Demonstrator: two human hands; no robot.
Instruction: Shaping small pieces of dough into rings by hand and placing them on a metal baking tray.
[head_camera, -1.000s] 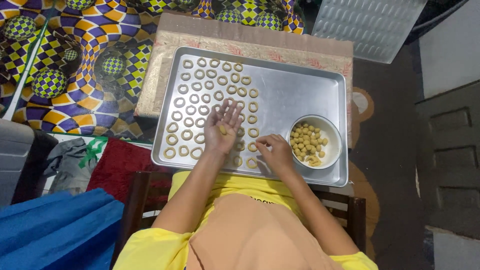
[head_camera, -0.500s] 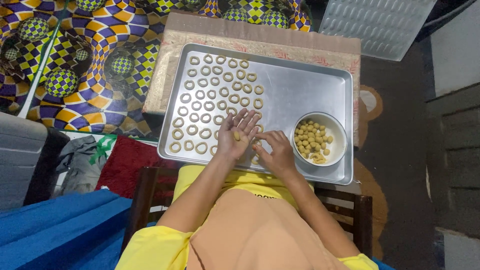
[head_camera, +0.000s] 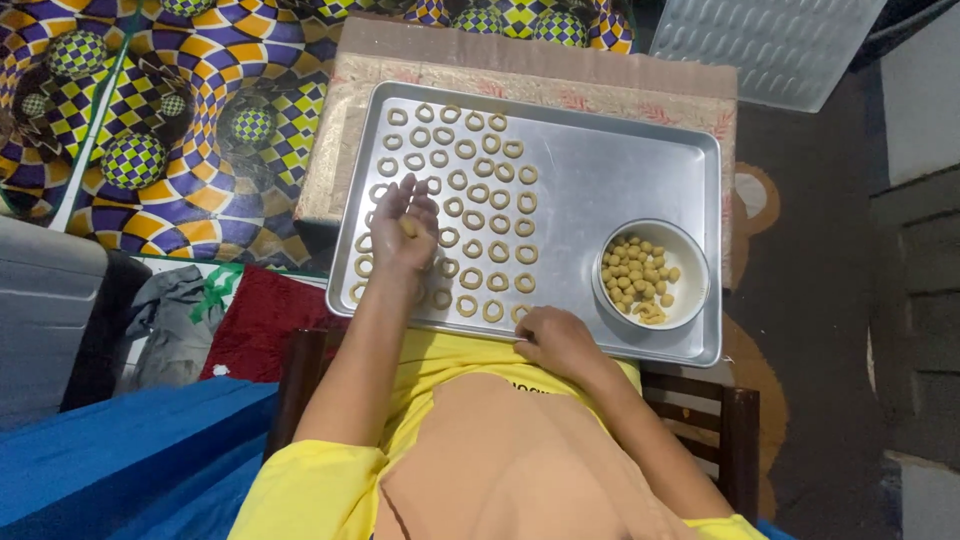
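Ring-shaped pale dough pieces (head_camera: 471, 222) fill more of the silver metal tray (head_camera: 620, 175) since the left hand (head_camera: 403, 235), fingers loosely curled around a dough bit, shifted leftward while the right hand (head_camera: 553, 340) rests half-closed at the near edge.

Person's wearing a bright yellow short-sleeved top w/ small dark print on front; forearms, left hand (head_camera: 403, 238) & right hand (head_camera: 556, 340) showing bare.

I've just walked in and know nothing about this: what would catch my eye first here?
First, the big metal tray, its left half lined with rows of small dough rings. A white bowl of little dough balls sits at its right. The left hand hovers over the rings holding a bit of dough, the right hand rests at the near edge; bright patterned cloth lies left.
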